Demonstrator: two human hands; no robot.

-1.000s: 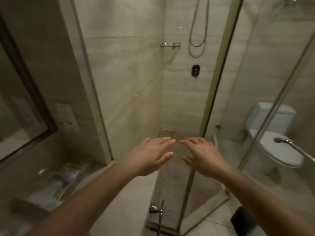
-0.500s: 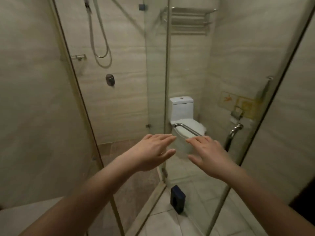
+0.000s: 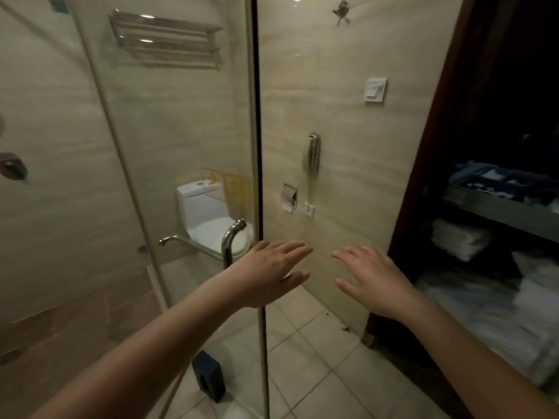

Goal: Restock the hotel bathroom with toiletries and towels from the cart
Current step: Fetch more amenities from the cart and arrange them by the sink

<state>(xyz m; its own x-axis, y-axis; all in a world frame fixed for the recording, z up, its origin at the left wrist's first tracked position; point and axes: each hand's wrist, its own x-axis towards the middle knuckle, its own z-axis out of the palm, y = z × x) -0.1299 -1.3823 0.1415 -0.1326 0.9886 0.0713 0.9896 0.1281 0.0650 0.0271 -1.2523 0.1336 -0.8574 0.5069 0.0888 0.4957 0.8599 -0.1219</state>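
My left hand [image 3: 269,272] and my right hand [image 3: 373,281] are stretched out in front of me, palms down, fingers straight, holding nothing. At the right, through a dark wooden doorway, stands the cart [image 3: 496,210] with a grey shelf of blue and white toiletries [image 3: 502,184]. Folded white towels [image 3: 459,238] lie on the shelf below, and more white towels [image 3: 496,313] are piled lower down, blurred. A chrome towel rack [image 3: 165,39] hangs high on the wall behind the glass, with nothing on it.
A glass shower door [image 3: 181,176] with a chrome handle [image 3: 230,240] stands open just left of my hands. Behind the door are a white toilet [image 3: 205,220] and a grab bar. A wall phone [image 3: 313,154], paper holder [image 3: 289,196] and switch [image 3: 375,89] are ahead. A dark blue block [image 3: 208,379] sits on the floor tiles.
My view has swung right from the shower stall, past the toilet, to the wall and doorway; the cart has come into view. Both hands stay outstretched and hold nothing.
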